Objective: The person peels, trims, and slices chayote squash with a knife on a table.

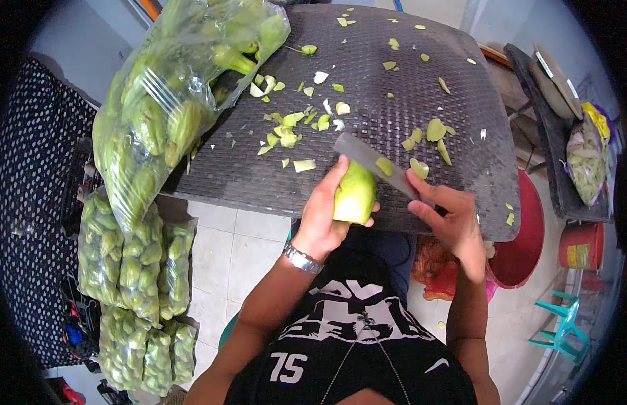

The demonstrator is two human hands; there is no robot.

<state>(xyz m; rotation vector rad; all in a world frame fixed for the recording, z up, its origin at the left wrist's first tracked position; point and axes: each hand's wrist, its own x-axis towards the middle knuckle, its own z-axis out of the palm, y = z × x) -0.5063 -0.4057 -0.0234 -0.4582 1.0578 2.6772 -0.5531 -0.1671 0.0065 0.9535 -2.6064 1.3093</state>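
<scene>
A pale green, smooth vegetable is in my left hand, fingers wrapped round it and thumb along its upper side. Its near end is cut flat. My right hand is closed round the handle of a knife. The knife's broad grey blade slants up and left across the far end of the vegetable, close to my left thumb. A green slice sticks to the blade. Green peelings and thin slices lie scattered over the dark woven table.
A clear plastic bag of green vegetables stands on the table's left. More filled bags are stacked on the floor below. At right are a red round tub, a teal stool and a side table holding a bag.
</scene>
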